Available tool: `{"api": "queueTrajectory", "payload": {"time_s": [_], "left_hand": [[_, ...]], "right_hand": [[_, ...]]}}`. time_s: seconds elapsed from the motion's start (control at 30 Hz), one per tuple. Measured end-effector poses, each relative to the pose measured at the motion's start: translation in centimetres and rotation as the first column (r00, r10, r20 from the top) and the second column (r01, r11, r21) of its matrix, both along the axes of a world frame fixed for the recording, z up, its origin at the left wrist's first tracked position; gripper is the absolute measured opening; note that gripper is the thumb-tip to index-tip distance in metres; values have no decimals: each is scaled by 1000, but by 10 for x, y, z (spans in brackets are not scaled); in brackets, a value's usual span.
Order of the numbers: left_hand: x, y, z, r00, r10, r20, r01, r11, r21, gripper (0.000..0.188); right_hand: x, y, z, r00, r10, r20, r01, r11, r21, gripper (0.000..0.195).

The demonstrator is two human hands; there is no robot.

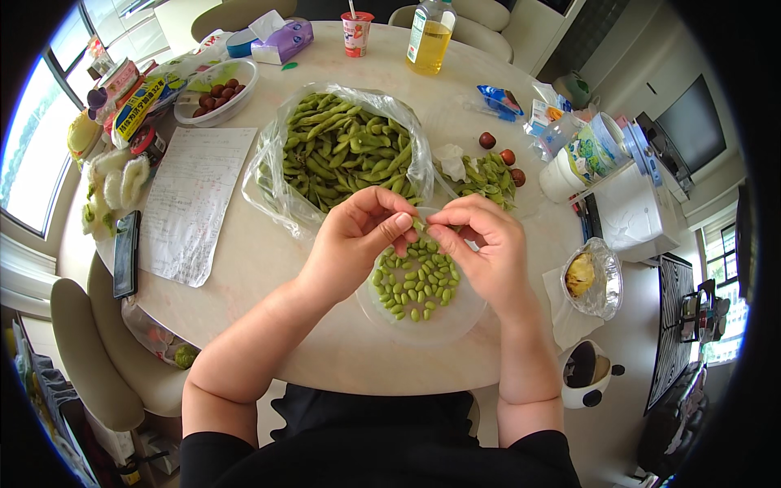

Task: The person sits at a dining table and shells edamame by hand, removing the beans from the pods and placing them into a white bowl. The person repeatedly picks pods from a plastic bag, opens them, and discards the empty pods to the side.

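Note:
My left hand [372,227] and my right hand [479,238] meet above a clear shallow bowl [473,314], their fingertips pinching a green soybean pod [419,223] from both sides. Fingers cover much of the pod. Shelled green beans [421,277] lie spread over the bottom of the bowl. Just beyond my left hand stands a clear plastic bag [268,183], open at the top and full of whole pods [341,146]. Past my right hand, a heap of flattened pod shells [488,177] lies on the table with a crumpled white tissue [451,161] at its edge.
Left: a written paper sheet [195,201], a phone [126,253], a tub of dark red fruit [183,116]. Back: a tissue pack [282,41], a red cup [356,36], an oil bottle [430,43]. Right: several loose fruits [487,140], a foil-lined bowl [604,287], a white canister [561,177].

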State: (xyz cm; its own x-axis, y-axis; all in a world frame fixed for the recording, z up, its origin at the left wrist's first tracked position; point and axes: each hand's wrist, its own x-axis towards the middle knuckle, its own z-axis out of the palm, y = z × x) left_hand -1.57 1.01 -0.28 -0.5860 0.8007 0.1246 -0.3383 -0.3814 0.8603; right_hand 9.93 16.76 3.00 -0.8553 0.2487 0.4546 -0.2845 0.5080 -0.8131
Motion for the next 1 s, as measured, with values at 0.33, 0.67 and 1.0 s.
{"api": "queueTrajectory", "payload": {"time_s": [0.33,0.67,1.0], "left_hand": [[-1,1,-3,998,59,-15,-58,997,44,11],[5,0,0,986,133,-102,-130,991,32,19],[4,1,0,979,130,-156,-131,991,3,19]], "right_hand": [[-1,-5,-3,999,-43,0,43,995,-88,12],[-2,-9,-2,989,-104,-105,114,988,103,17],[-1,-4,-2,991,-83,-106,98,984,149,14]]}}
